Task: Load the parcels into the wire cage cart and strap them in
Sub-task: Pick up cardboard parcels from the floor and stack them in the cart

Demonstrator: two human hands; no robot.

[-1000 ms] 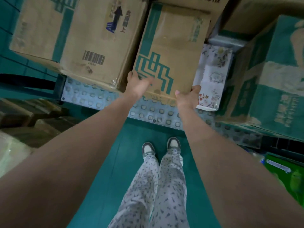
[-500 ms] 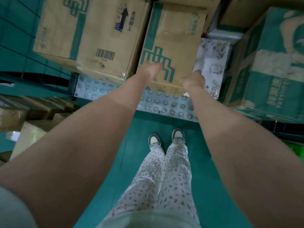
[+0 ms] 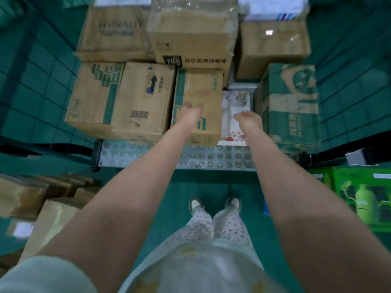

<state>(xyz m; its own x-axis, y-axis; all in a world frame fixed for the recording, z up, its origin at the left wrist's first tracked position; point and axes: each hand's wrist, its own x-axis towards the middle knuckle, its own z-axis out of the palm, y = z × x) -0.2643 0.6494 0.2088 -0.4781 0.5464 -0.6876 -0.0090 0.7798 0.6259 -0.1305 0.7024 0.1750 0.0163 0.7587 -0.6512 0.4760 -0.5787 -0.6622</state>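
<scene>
Narrow carton (image 3: 198,96) stood on cart floor (image 3: 137,157), between barcoded box (image 3: 143,98) and floral parcel (image 3: 234,102). Left hand (image 3: 191,115) lay flat on carton, fingers straight. Right hand (image 3: 248,122) hung loosely curled, empty. Carton looked stiff, moderately heavy, best gripped under bottom edges.

Teal floor (image 3: 213,185) right across the view, smooth and matte, one flat colour. It carries on up both side edges, and it's darker out there. The light is dim and cool, the shadows soft-edged. Down on the left, a heap of brown cartons (image 3: 27,195) sits on the floor, the nearest throwing back a pale patch of glare. Over on the right lies a bright green carton (image 3: 359,199) printed with a bottle picture. Just beside it is a sliver of blue (image 3: 266,206), too hidden to identify.
</scene>
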